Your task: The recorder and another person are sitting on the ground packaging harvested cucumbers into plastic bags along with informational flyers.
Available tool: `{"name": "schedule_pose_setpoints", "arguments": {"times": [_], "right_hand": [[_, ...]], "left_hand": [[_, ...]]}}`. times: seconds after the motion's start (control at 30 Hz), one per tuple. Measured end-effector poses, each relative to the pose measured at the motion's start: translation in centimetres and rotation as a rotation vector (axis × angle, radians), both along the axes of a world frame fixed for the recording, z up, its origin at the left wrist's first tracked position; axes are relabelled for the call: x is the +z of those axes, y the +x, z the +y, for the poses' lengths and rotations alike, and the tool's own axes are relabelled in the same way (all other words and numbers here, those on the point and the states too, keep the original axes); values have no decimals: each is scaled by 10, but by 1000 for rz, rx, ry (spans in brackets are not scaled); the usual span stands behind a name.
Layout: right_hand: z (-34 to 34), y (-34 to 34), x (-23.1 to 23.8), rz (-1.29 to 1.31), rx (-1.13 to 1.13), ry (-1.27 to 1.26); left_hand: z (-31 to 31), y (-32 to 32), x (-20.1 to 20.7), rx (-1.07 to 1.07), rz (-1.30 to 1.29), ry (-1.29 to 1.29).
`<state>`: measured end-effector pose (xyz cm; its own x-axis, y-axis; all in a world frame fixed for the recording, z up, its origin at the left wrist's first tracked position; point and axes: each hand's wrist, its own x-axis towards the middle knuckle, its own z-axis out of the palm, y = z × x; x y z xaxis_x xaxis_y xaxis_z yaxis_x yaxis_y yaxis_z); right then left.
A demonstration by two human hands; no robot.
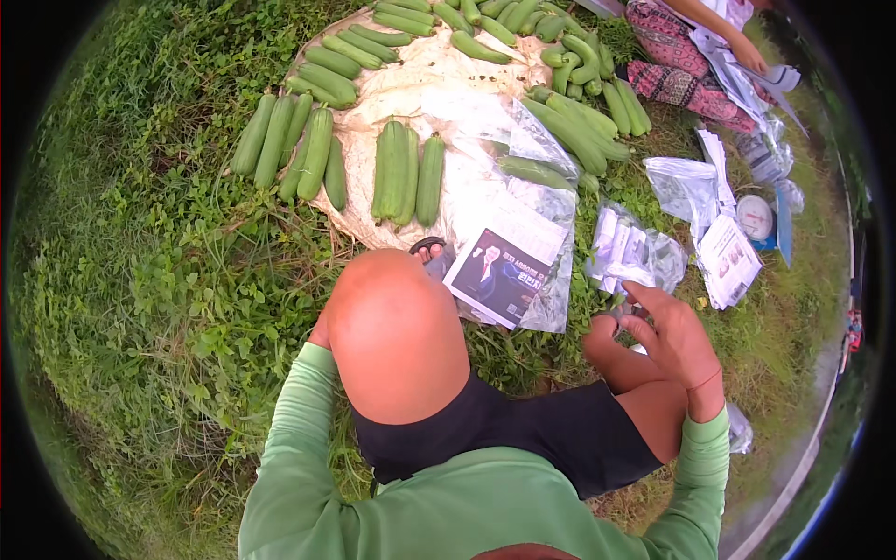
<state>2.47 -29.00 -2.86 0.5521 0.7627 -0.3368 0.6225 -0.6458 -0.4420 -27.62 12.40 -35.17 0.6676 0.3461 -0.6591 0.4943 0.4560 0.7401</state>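
My right hand (677, 338) hovers by my bent right knee, index finger stretched out and thumb apart from it. No object shows in its grasp. Just past its fingertips lies a clear plastic bag (644, 252) with white folded pieces in it. My left hand (320, 331) is mostly hidden behind my raised left knee, so its fingers do not show. In front of my foot, a printed newspaper sheet (499, 275) lies over clear plastic bags (558, 313). Beyond it, green zucchini-like gourds (395, 173) lie in groups on a pale sheet (471, 159).
More long gourds (569, 131) are piled at the sheet's far right. To the right sit a round-dial scale (755, 217), a folded newspaper (726, 263) and more plastic bags (681, 189). Another person in patterned trousers (667, 89) sits at the far right, handling papers. Grass (168, 280) spreads leftward.
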Motion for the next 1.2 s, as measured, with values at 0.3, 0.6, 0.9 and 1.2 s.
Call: {"name": "schedule_pose_setpoints", "arguments": {"times": [0.3, 0.6, 0.9, 1.2], "right_hand": [[11, -4, -69, 178, 64, 3], [149, 52, -237, 835, -169, 191], [338, 53, -415, 757, -507, 163], [362, 48, -429, 727, -536, 133]], "left_hand": [[82, 183, -20, -62, 114, 1022], [121, 212, -76, 145, 133, 549], [131, 239, -72, 8, 177, 384], [126, 233, -60, 6, 189, 283]]}}
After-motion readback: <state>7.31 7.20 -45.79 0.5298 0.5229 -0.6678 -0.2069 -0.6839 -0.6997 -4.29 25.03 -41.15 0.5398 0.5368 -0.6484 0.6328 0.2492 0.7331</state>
